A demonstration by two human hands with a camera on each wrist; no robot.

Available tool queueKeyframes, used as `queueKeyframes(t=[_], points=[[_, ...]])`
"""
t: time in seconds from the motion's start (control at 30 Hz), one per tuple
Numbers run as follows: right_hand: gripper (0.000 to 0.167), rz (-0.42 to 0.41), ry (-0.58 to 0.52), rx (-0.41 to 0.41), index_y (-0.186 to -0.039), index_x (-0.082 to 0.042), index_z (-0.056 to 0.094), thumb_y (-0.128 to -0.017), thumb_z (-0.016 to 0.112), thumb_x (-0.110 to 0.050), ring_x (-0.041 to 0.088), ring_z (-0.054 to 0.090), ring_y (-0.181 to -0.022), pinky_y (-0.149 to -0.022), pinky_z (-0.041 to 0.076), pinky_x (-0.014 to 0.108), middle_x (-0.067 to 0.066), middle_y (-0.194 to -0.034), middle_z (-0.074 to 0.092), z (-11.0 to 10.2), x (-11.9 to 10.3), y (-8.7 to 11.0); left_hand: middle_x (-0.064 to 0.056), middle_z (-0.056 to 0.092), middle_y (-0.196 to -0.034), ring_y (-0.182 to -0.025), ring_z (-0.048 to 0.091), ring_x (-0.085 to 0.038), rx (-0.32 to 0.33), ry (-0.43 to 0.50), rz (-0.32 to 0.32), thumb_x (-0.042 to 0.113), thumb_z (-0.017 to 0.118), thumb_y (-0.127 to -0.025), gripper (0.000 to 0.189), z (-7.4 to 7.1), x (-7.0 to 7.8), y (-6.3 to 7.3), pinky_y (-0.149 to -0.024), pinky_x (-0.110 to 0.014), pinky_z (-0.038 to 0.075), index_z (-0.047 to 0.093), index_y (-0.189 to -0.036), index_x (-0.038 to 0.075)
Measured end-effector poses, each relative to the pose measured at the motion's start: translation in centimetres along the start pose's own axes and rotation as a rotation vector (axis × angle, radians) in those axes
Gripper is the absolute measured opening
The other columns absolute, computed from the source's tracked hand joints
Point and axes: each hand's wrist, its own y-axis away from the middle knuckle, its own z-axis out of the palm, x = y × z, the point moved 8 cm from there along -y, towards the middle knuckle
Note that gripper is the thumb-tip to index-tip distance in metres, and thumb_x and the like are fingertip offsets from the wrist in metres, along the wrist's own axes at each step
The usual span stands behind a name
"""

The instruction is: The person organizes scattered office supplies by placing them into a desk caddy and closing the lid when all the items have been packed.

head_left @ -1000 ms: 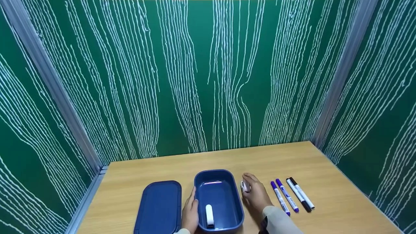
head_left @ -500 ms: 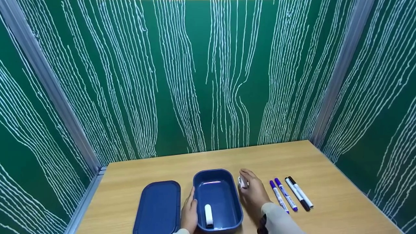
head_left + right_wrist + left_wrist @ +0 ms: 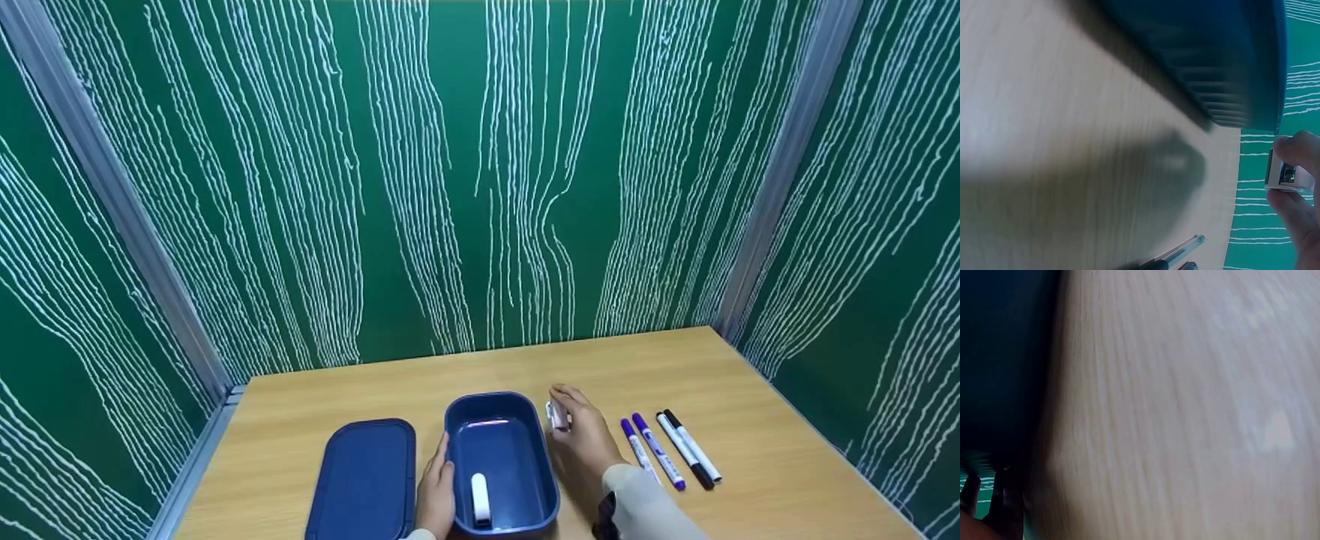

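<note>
A deep blue open box stands on the table. Inside, near its front left corner, lies a white elongated item with a dark end. My left hand rests along the box's left side with fingers extended; the left wrist view shows only its dark fingertips at the bottom left. Just right of the box, my right hand pinches a small white block between thumb and fingers. That block has a dark, metallic-looking inset; its exact kind is unclear. It is held above the table, apart from the box.
Left of the box lies a flat blue lid. To the right are two purple-capped markers, one partly behind the right sleeve, and two black-and-white markers. Green panels with white lines surround the wooden table.
My right hand has moved slightly left and away from me with the white block, closer to the box's rim. The left hand stays against the box. The head view has shifted a little.
</note>
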Motion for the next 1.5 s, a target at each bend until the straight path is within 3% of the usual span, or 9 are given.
queueKeyframes(t=[0.3, 0.63, 0.97, 1.2, 1.5], points=[[0.068, 0.109, -0.051, -0.051, -0.137, -0.001, 0.056, -0.073, 0.073, 0.014, 0.034, 0.052, -0.131, -0.095, 0.052, 0.040, 0.010, -0.146, 0.050, 0.4, -0.3, -0.3, -0.015, 0.032, -0.159, -0.145, 0.027, -0.041, -0.018, 0.003, -0.023, 0.014, 0.038, -0.104, 0.051, 0.1, -0.1, 0.0, -0.114, -0.062, 0.024, 0.036, -0.154, 0.021], [0.069, 0.109, -0.057, -0.065, -0.138, -0.002, 0.056, -0.073, 0.073, 0.015, 0.034, 0.050, -0.132, -0.097, 0.051, 0.041, 0.010, -0.147, 0.049, 0.4, -0.9, -0.7, -0.015, 0.031, -0.159, -0.145, 0.027, -0.041, -0.023, 0.004, -0.037, 0.015, 0.037, -0.104, 0.051, 0.2, -0.4, -0.1, -0.114, -0.062, 0.023, 0.034, -0.155, 0.022], [0.068, 0.058, -0.085, -0.072, -0.137, 0.004, 0.055, -0.072, 0.076, 0.013, 0.034, 0.054, -0.127, -0.091, 0.055, 0.038, 0.014, -0.146, 0.049, 0.8, -1.9, -1.1, -0.020, 0.033, -0.157, -0.143, 0.029, -0.043, -0.019, -0.009, 0.037, 0.011, 0.038, -0.103, 0.051, 0.0, 0.3, 0.2, -0.113, -0.062, 0.026, 0.036, -0.154, 0.016], [0.069, 0.077, -0.105, -0.090, -0.139, 0.001, 0.054, -0.074, 0.075, 0.011, 0.033, 0.053, -0.129, -0.092, 0.054, 0.037, 0.011, -0.148, 0.048, 1.4, -2.4, -1.2, -0.017, 0.032, -0.158, -0.145, 0.027, -0.042, -0.031, 0.002, 0.004, 0.012, 0.037, -0.104, 0.051, 0.1, 0.2, 0.0, -0.114, -0.062, 0.024, 0.034, -0.155, 0.018], [0.067, 0.040, -0.123, -0.083, -0.138, 0.003, 0.054, -0.074, 0.076, 0.010, 0.036, 0.056, -0.124, -0.089, 0.056, 0.035, 0.014, -0.146, 0.048, 2.2, -3.7, -1.5, -0.017, 0.031, -0.158, -0.144, 0.028, -0.043, -0.044, 0.024, -0.050, 0.015, 0.036, -0.104, 0.051, 0.2, -0.1, 0.0, -0.113, -0.064, 0.025, 0.033, -0.155, 0.021]])
